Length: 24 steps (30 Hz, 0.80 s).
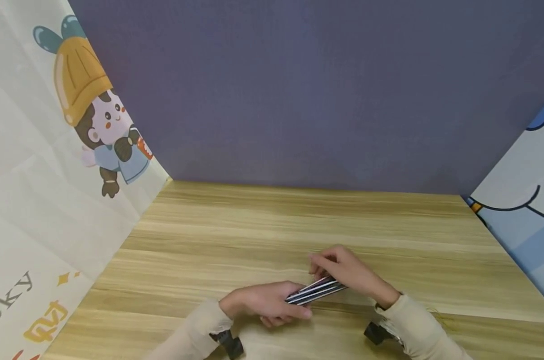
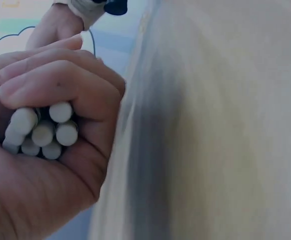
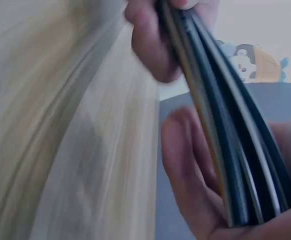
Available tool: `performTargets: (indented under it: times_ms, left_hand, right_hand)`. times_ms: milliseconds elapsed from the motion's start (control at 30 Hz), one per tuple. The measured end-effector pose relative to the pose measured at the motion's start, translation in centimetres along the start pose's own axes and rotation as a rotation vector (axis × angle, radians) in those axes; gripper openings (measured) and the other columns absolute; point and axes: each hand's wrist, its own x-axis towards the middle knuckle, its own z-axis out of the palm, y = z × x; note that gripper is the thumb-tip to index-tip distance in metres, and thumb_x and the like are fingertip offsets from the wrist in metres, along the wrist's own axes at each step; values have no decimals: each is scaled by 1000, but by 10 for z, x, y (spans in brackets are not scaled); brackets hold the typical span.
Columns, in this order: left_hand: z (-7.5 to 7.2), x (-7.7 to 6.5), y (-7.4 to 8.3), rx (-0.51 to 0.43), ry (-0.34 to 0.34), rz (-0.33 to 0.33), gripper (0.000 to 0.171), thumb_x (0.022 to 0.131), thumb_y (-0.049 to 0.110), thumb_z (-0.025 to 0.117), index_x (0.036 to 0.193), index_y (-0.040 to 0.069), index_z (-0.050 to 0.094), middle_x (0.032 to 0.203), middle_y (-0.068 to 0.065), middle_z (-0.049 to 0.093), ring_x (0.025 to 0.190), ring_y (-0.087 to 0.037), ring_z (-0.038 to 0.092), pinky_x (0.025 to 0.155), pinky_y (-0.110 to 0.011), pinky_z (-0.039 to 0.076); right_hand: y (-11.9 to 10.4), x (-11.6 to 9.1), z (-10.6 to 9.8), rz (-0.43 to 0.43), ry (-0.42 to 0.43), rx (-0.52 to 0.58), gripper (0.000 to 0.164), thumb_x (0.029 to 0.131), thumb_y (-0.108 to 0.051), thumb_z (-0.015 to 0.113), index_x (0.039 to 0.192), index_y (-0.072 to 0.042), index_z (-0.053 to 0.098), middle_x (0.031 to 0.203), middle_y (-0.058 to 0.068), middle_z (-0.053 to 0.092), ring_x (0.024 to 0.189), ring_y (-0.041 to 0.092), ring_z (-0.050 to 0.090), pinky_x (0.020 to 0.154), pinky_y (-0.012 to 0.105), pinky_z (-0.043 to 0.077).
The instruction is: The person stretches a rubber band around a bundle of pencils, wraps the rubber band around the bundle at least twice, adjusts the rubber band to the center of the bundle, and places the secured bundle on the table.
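Note:
A bundle of slim dark pencils [image 1: 317, 291] with pale stripes lies slanted between the two hands, above the wooden table. My left hand [image 1: 272, 302] grips its left end, with the thumb along the near side. White round pencil ends [image 2: 43, 133] stick out of the curled left fingers [image 2: 60, 82] in the left wrist view. My right hand [image 1: 346, 270] is at the other end, fingers bent over it and hiding that tip. In the right wrist view, the bundle [image 3: 230, 125] runs down into the right hand between the thumb and the bent fingers [image 3: 180, 150].
The wood-grain table [image 1: 236, 225] spreads beneath the hands. A grey-purple panel [image 1: 308, 90] stands along its back edge. Cartoon-printed sheets hang at the left [image 1: 38, 165] and right [image 1: 519, 200] sides. Dark camera mounts [image 1: 230, 345] sit at the wrists.

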Motion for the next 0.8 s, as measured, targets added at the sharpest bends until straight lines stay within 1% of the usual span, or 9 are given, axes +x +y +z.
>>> performTargets:
  times_ms: [33,133,267,333,433,533,600,700,800]
  left_hand:
    - [2,1,-1,-22,-1,2,11,103,21,56,106,12,49,56,5,36,39,-6,25,30,-24,21]
    - [5,5,-2,-88,-11,5,13,102,19,58,108,13,48,58,5,37,39,-6,27,29,-24,21]
    - [5,7,-1,-149,-18,10,17,101,17,60,112,11,48,56,5,36,38,-6,28,30,-24,22]
    - [5,7,0,-157,-15,27,19,101,17,60,113,9,47,54,5,35,38,-6,27,30,-24,21]
    - [4,7,1,-164,-17,72,18,101,14,59,112,7,46,52,6,33,37,-6,25,30,-25,20]
    - [3,6,1,-173,-23,121,17,101,9,57,112,5,45,53,6,34,37,-6,25,29,-26,19]
    - [1,6,1,-184,-32,144,17,101,7,54,113,3,44,54,7,34,37,-6,24,29,-26,19]
    - [0,6,0,-204,-56,167,18,103,7,50,117,0,41,53,7,33,37,-7,24,29,-25,19]
    - [1,5,0,-241,-91,161,17,105,9,47,120,3,42,52,7,31,37,-7,24,30,-25,20]
  right_hand:
    - [0,1,0,2,26,49,43,105,-33,51,91,2,72,83,12,73,75,23,70,68,33,60]
    - [0,2,0,19,79,225,44,106,-30,51,99,9,70,98,18,72,92,28,70,82,41,61]
    - [-3,2,-4,13,124,335,45,105,-33,51,105,9,69,108,20,70,103,28,67,91,45,58]
    - [-5,2,-6,-7,132,339,45,105,-33,51,105,9,68,109,20,70,104,28,67,92,43,58]
    - [-8,0,-10,-42,127,290,43,106,-32,50,106,6,69,110,19,71,104,27,68,93,41,57]
    - [-8,-1,-13,-77,103,222,40,107,-30,48,108,3,71,110,16,72,105,26,69,94,36,56]
    - [-8,-2,-15,-106,81,205,39,107,-28,46,109,1,71,111,15,72,105,27,69,94,35,56]
    - [-8,-4,-13,-151,64,243,39,108,-26,44,110,2,70,111,17,71,105,29,68,94,37,56]
    - [-10,-5,-9,-182,103,315,40,108,-25,44,109,6,69,108,18,72,103,29,69,93,39,57]
